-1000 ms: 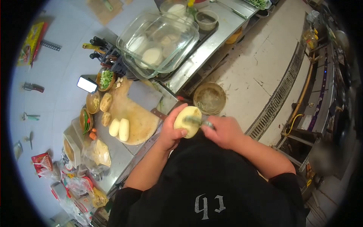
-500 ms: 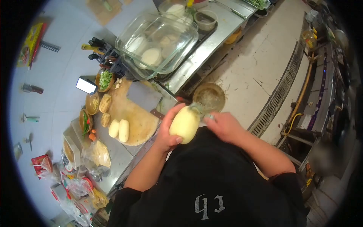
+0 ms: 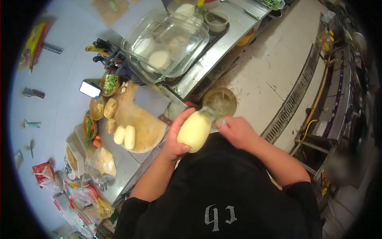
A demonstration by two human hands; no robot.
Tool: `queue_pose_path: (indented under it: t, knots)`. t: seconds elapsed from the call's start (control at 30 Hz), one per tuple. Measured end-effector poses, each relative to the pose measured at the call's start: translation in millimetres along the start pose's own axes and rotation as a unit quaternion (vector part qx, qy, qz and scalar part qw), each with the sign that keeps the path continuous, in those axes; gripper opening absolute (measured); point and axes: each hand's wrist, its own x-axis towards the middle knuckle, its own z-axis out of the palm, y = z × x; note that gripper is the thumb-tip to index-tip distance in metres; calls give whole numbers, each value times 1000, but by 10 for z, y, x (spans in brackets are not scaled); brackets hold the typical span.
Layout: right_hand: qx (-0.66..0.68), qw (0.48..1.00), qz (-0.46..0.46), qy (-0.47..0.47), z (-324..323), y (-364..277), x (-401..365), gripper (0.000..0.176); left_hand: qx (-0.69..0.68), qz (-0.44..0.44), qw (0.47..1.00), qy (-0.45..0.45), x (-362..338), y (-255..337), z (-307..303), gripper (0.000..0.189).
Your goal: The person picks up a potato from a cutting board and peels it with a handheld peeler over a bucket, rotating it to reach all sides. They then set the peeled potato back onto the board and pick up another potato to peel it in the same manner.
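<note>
A large peeled potato (image 3: pixel 195 132) rests in my left hand (image 3: pixel 175 141), its fingers and thumb wrapped round the side. My right hand (image 3: pixel 238 133) is closed on a peeler (image 3: pixel 209 113); a bit of its pale green handle shows, and the blurred head touches the potato's upper end. Two peeled potatoes (image 3: pixel 129 138) lie together on the wooden cutting board (image 3: pixel 147 125). Beside them at the board's left edge are two unpeeled potatoes (image 3: pixel 110 108). A cleaver (image 3: pixel 153 99) lies flat on the board, its handle pointing toward me.
Bowls of chopped greens (image 3: pixel 110 83), minced garlic (image 3: pixel 97 108) and chillies (image 3: pixel 90 126) line the counter, near a lit phone (image 3: pixel 90 89). A glass dish (image 3: pixel 165 47) and a knife rack (image 3: pixel 113 59) stand further back. A round bin (image 3: pixel 220 102) is below, beyond my hands.
The potato has tilted slightly in my left hand, and its lower end has shifted a little left. The peeler and my right hand have moved only slightly at its upper end.
</note>
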Motion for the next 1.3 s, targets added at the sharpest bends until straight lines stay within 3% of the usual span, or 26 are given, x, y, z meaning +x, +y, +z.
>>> queue_pose_path:
  t: [0.07, 0.13, 0.2, 0.3, 0.33, 0.43, 0.5, 0.53, 0.63, 0.7, 0.73, 0.83, 0.93, 1.07, 1.13, 1.2, 1.27, 1.3]
  knots:
    - [-38, 997, 53, -38, -30, 168, 65, 42, -21, 0, 1000, -6, -2, 10, -8, 115]
    - [90, 993, 76, -12, 44, 263, 31, 44, 35, 34, 998, -26, 28, -22, -75, 118]
    - [81, 992, 90, -24, 39, 205, 1, 42, 65, 32, 997, -5, 32, -41, -137, 120]
    - [66, 996, -45, -39, -39, -136, -118, 41, 116, 35, 993, 5, 83, -45, -129, 121]
    - [67, 996, -44, -38, -27, -117, -114, 41, 132, 50, 990, 4, 80, -40, -116, 122]
    - [29, 999, 16, -24, 8, 90, 15, 40, 170, 73, 982, -26, 63, 10, -74, 123]
    - [40, 990, 126, -49, -46, 294, 146, 39, 148, 75, 986, -31, 70, -1, -71, 122]
    - [39, 990, 124, -50, -35, 288, 125, 39, 128, 78, 988, -35, 71, -6, -76, 121]
    - [104, 988, 107, -29, -12, 79, -78, 43, 61, 42, 997, 17, 80, -55, -63, 121]
    - [82, 994, -72, -14, -9, -105, -162, 44, 30, 37, 999, 21, 96, -56, 2, 120]
    - [83, 994, -72, -14, -2, -76, -147, 44, -1, 34, 999, 28, 81, -52, 23, 120]
    - [-12, 998, 62, -10, 27, 231, 54, 44, -45, 9, 999, 0, 39, -25, 17, 120]
    - [49, 992, 116, -31, 42, 433, 56, 46, -35, 35, 999, -21, 36, -45, 8, 120]
    - [97, 993, 44, 51, 132, 360, -27, 42, 23, 32, 999, 9, 70, -64, -38, 120]
    - [88, 994, 51, 47, 121, 331, -41, 40, 152, 59, 987, 16, 78, -118, -89, 120]
    - [81, 994, 54, 39, 101, 237, -55, 38, 181, 49, 982, 27, 49, -118, -93, 119]
    - [69, 997, -32, 8, 29, 72, -154, 35, 207, 38, 977, 34, 45, -124, -69, 118]
    - [68, 997, -32, 9, 9, 21, -183, 35, 227, 33, 972, 46, 53, -112, -43, 115]
